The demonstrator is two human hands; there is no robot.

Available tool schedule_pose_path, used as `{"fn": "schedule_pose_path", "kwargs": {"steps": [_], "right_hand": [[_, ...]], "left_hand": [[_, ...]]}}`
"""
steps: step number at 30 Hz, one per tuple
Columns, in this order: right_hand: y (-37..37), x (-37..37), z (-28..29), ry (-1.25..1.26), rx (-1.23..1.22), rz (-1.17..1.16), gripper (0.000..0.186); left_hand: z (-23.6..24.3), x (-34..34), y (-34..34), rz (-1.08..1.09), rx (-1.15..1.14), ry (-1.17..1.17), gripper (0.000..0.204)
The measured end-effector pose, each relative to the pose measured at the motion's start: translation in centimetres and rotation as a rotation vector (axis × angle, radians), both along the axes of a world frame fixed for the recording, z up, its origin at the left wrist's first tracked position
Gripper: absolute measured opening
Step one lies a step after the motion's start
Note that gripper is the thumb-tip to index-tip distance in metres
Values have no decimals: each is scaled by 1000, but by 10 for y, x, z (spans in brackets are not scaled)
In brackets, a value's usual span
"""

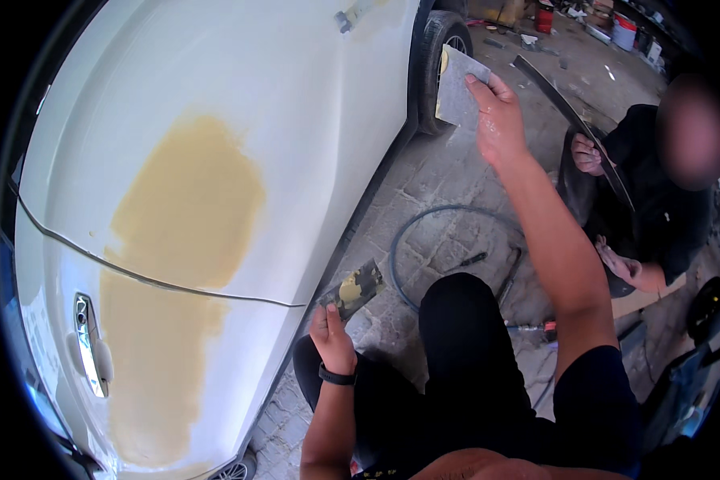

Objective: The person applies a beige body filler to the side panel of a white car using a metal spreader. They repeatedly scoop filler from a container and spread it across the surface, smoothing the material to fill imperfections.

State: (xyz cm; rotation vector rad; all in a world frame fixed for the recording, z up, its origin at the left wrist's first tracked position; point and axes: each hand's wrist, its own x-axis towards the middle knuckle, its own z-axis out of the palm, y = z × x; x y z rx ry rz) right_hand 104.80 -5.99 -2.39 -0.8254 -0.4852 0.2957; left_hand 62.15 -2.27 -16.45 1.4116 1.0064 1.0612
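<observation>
My right hand [500, 120] is raised toward the car's wheel, gripping a flat grey rectangular filler spreader [461, 90] with yellowish filler along its edge. White dust marks that hand. Lower down, beside the car's sill, my left hand [333, 339] is closed on a dark flat plate [354, 291] blotched with yellow filler. On my left stands the white car [312, 104]. Tan filler [188, 208] covers a broad area across two of its panels, on both sides of the seam. Neither hand touches the car.
A chrome door handle [92, 344] sits beside the lower filler area. A hose [424, 214] curls over the paved floor [400, 172], near my knee. At right, a co-worker [644, 184] in dark clothes holds a long dark strip [564, 100]. Buckets [624, 32] stand far right.
</observation>
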Motion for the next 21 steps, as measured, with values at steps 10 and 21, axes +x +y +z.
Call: {"fn": "schedule_pose_path", "kwargs": {"steps": [10,21], "right_hand": [[175,211,48,-396,-310,-300,25],[246,270,63,-318,-355,-141,22]], "left_hand": [[-16,80,54,-191,6,148,25],[-19,107,84,-281,-75,168,29]]}}
